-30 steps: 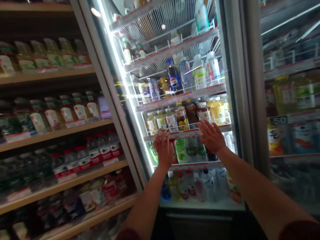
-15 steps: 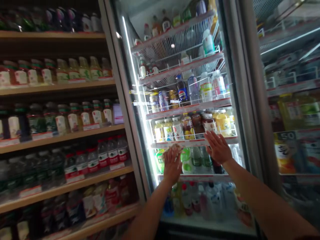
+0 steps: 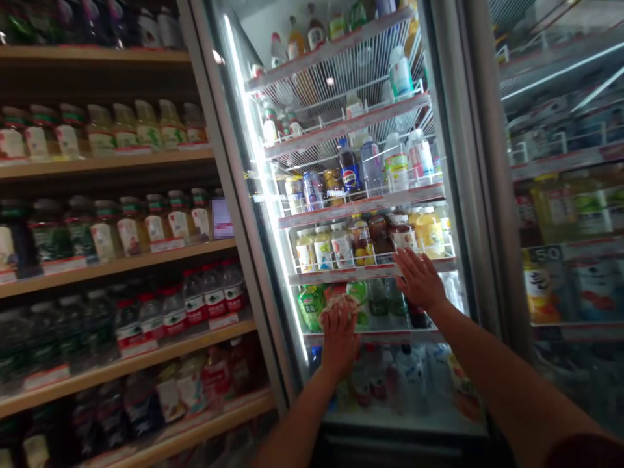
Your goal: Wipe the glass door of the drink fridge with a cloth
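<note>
A crumpled pale cloth is pressed flat under my left hand against the glass door of a lit drinks fridge. Its upper edge shows beyond my fingertips. My right hand lies spread on the same glass, higher and to the right, with nothing in it. Behind the cloth, through the glass, are a green bottle and other drinks. A yellow-filled bottle and several others stand on the fridge shelf just above my hands.
Wooden shelves packed with bottled drinks run along the left. A metal door frame borders the fridge on the right, and a second glass-fronted fridge stands beyond it. White wire shelves hold bottles and cans inside.
The left hand and cloth have slid slightly down the glass. The right hand keeps about the same place on the door. The view has shifted slightly.
</note>
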### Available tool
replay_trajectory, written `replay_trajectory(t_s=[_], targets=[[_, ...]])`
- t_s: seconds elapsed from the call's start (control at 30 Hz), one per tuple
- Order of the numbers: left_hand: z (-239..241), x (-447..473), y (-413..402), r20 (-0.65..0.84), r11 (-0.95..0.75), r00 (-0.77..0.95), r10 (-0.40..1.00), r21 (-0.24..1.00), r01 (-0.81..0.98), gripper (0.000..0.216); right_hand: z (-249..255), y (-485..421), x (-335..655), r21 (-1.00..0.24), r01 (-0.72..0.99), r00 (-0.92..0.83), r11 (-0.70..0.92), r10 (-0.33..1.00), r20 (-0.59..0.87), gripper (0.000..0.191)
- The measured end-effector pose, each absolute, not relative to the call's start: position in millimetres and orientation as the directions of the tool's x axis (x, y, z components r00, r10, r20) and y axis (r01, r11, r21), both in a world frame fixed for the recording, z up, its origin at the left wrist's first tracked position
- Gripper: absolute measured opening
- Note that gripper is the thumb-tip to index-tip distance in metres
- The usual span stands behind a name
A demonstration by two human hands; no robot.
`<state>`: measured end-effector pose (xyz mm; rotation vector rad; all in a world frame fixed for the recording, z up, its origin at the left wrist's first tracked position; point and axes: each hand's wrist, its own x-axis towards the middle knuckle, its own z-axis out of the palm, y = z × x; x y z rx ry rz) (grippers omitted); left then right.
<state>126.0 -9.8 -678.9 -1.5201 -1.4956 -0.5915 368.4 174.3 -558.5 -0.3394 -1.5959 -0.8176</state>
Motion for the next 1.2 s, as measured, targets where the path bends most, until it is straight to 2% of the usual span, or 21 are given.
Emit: replay_trajectory(t_s=[0.1,0.2,0.3,0.37,0.43,0.5,0.63,0.7,0.83,0.9,0.97,1.07,1.2], targets=[[-672,128,-11,0.856,0.104,0.111,0.505,-0.188,0.977,0.062,-559,176,369,0.293,0.639,-0.220,0.711,-0.196,0.956,0.070],[-637,123,-9,0.914,0.099,-0.047,0.402,0.007,0.995,0.053,-559,178,370,0.298,0.662,-0.234,0.688,-0.188,0.954,0.061],[-615,123,-4,0.922,0.120,-0.161,0.353,0.127,0.985,0.053,-559,180,372,0.292,0.669,-0.250,0.683,-0.162,0.954,0.058],[-619,134,1,0.912,0.126,-0.195,0.360,0.160,0.979,0.055,-559,181,373,0.271,0.657,-0.269,0.704,-0.118,0.956,0.060],[-638,153,6,0.894,0.121,-0.189,0.407,0.152,0.981,0.058,-559,181,374,0.236,0.636,-0.295,0.735,-0.051,0.954,0.062],[-662,175,11,0.861,0.102,-0.134,0.491,0.095,0.990,0.061,-558,182,375,0.209,0.621,-0.318,0.756,-0.001,0.948,0.063],[-677,197,19,0.799,0.039,0.001,0.601,-0.031,0.999,0.063,-558,182,375,0.205,0.616,-0.325,0.760,0.008,0.946,0.066],[-659,189,21,0.828,0.022,-0.001,0.560,-0.014,1.000,0.059,-558,182,375,0.204,0.615,-0.324,0.762,0.008,0.946,0.067],[-605,157,21,0.932,0.010,-0.079,0.353,0.080,0.997,0.055,-557,182,376,0.186,0.593,-0.344,0.783,0.038,0.938,0.069],[-593,150,21,0.952,0.013,-0.092,0.292,0.093,0.996,0.056,-557,181,375,0.181,0.583,-0.350,0.792,0.044,0.936,0.069],[-601,154,20,0.953,0.020,-0.082,0.293,0.080,0.997,0.056,-557,181,375,0.183,0.577,-0.344,0.796,0.033,0.938,0.068],[-640,175,17,0.926,0.033,-0.041,0.376,0.031,0.999,0.056,-557,180,374,0.184,0.577,-0.324,0.796,0.016,0.946,0.066],[-683,195,15,0.877,-0.006,0.087,0.473,-0.096,0.995,0.059,-558,180,373,0.209,0.594,-0.306,0.777,-0.022,0.952,0.062]])
